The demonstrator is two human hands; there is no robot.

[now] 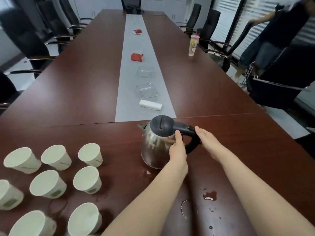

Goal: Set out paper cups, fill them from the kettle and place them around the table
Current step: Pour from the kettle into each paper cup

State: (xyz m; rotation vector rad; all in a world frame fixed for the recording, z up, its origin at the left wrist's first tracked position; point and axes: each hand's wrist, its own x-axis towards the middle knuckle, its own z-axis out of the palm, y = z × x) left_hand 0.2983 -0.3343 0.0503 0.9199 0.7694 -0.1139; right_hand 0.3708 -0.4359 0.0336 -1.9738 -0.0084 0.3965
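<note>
A steel kettle (pixel 154 147) with a black lid and handle stands upright on the dark wooden table (pixel 85 92), its spout pointing left. My left hand (pixel 177 149) holds it where the handle meets the body, thumb up against the handle. From the right, my right hand (pixel 205 138) grips the handle's outer curve with the thumb on top. Several white paper cups (pixel 89 155) with green print stand upright in a loose cluster at the near left, apart from the kettle. Whether they hold water cannot be told.
Water spills (pixel 210 195) lie on the table near me. Along the grey runner (pixel 129 65) sit a white roll (pixel 150 104), two glass dishes (pixel 146 90) and red packs (pixel 136 57). A plastic drink cup (pixel 193 46) stands far right. Chairs line both sides; a person (pixel 272 40) is at upper right.
</note>
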